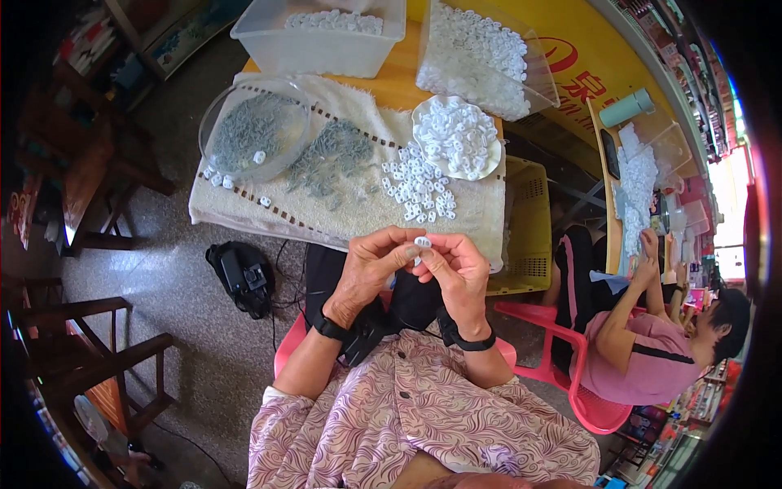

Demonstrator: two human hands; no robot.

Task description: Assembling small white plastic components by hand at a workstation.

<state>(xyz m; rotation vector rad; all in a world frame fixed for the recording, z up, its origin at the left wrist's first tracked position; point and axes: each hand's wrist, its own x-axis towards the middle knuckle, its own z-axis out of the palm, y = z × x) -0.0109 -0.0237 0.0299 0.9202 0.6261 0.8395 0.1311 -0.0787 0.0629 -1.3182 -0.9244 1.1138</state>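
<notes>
Just off the table's near edge, my left hand (379, 265) and my right hand (456, 267) meet in a pinch on a small white plastic piece (423, 242) with dark holes or marks. Both thumbs and forefingers press on it; the other fingers curl inward. Beyond them, a loose heap of similar white pieces (417, 189) lies on the cream towel (322, 218). More fill a round white dish (456, 137). To the left is a pile of small grey-clear slivers (332, 159), beside a clear round tub (259, 130) holding more of them.
Two clear plastic bins, one at back left (322, 49) and one at back right (481, 61), hold white pieces. A yellow crate (525, 220) stands right of the table. A person (643, 334) on a pink chair works at another table. A black bag (241, 277) lies on the floor.
</notes>
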